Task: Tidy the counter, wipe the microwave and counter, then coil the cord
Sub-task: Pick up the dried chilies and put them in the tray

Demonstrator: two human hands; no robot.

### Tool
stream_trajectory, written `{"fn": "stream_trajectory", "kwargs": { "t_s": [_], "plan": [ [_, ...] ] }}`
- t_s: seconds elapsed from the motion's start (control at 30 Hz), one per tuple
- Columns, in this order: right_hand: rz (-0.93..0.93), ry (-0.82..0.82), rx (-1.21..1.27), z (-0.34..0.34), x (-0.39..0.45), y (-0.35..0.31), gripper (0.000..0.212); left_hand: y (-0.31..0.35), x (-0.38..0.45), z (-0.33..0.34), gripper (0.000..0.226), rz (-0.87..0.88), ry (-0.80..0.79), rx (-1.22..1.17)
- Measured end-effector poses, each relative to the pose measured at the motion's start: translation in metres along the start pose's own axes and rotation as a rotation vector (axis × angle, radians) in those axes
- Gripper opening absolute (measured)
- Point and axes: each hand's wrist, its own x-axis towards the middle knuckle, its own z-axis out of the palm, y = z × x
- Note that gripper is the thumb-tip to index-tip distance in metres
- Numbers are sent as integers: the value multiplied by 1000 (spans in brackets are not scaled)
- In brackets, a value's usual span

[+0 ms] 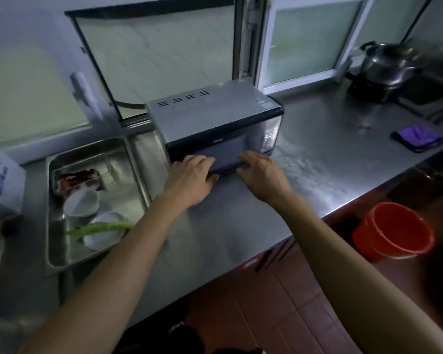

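A grey microwave (pixel 210 118) stands on the steel counter (pixel 317 159) below the window. Both of my hands rest on the lower front edge of its dark door. My left hand (pixel 189 180) grips the bottom left of the door, fingers curled under it. At the bottom right of the door, my right hand (pixel 261 175) lies with fingers bent over the edge. A folded purple cloth (pixel 417 137) lies on the counter far to the right, apart from both hands. A dark cord (pixel 128 104) runs behind the microwave at the window sill.
A steel tray (pixel 59 251) to the left holds two white bowls (pixel 81 203), a green vegetable stalk (pixel 100 227) and a red packet. A white box with blue print (pixel 0 182) stands at far left. A metal pot (pixel 386 65) sits at back right. An orange bucket (pixel 394 231) stands on the floor.
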Motion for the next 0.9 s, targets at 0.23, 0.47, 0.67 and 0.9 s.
{"fn": "stream_trajectory", "kwargs": {
  "t_s": [0.23, 0.47, 0.67, 0.9],
  "plan": [
    [163, 42, -64, -60, -76, 93, 43, 119, 26, 18, 53, 145, -52, -13],
    [324, 64, -59, -85, -116, 161, 44, 198, 55, 42, 53, 250, -121, -29],
    [424, 45, -98, -92, -118, 213, 44, 242, 103, 76, 53, 311, -173, -69],
    [516, 44, -137, -117, -78, 284, 43, 289, 193, 107, 52, 376, -200, -134]
  ]
}}
